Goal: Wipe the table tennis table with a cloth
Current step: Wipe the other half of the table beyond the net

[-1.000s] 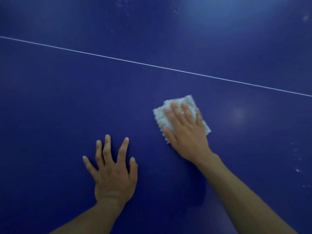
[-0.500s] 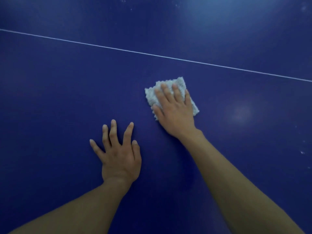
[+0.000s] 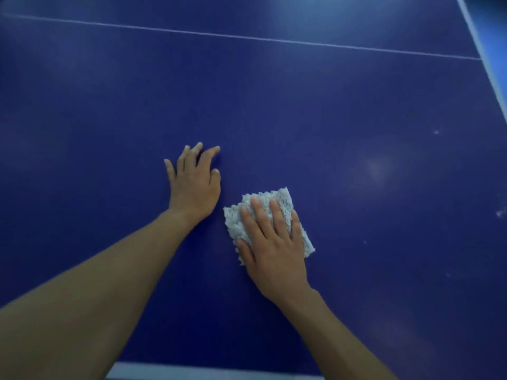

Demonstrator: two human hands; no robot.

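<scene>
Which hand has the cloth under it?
The right hand, fingers flat on the white cloth; the left hand rests spread directly on the blue table beside it.

I am pressing my right hand [image 3: 274,250] flat on the white cloth [image 3: 277,200]. My left hand [image 3: 193,185] is resting on the blue table [image 3: 370,111] beside it.
</scene>
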